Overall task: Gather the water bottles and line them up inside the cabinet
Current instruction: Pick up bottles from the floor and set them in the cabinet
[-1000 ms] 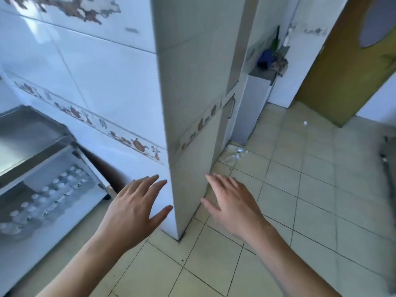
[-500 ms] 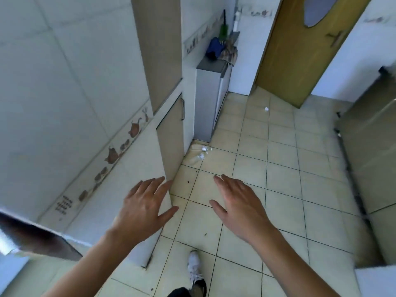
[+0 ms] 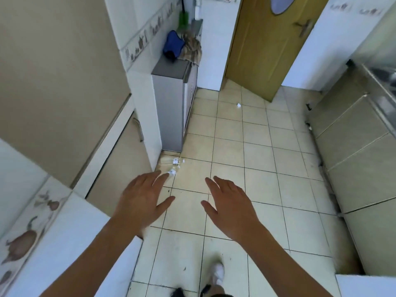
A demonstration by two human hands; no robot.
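Two clear water bottles lie on the tiled floor at the foot of a grey cabinet: one (image 3: 171,161) close to the cabinet's base, the other (image 3: 170,173) a little nearer, just past my left fingertips. My left hand (image 3: 142,200) and my right hand (image 3: 230,205) hover palm-down above the floor, fingers spread, holding nothing. Both hands are apart from the bottles.
The grey cabinet (image 3: 169,108) stands against the left wall with a blue cloth (image 3: 172,45) on top. A beige cupboard door with a handle (image 3: 126,159) is at left. A brown door (image 3: 267,41) is ahead, steel cabinets (image 3: 355,159) at right. My white shoe (image 3: 217,273) shows below.
The view has swung right, away from the open steel cabinet holding bottles, and forward past the tiled corner. The bottles on the floor are now much closer to my hands.
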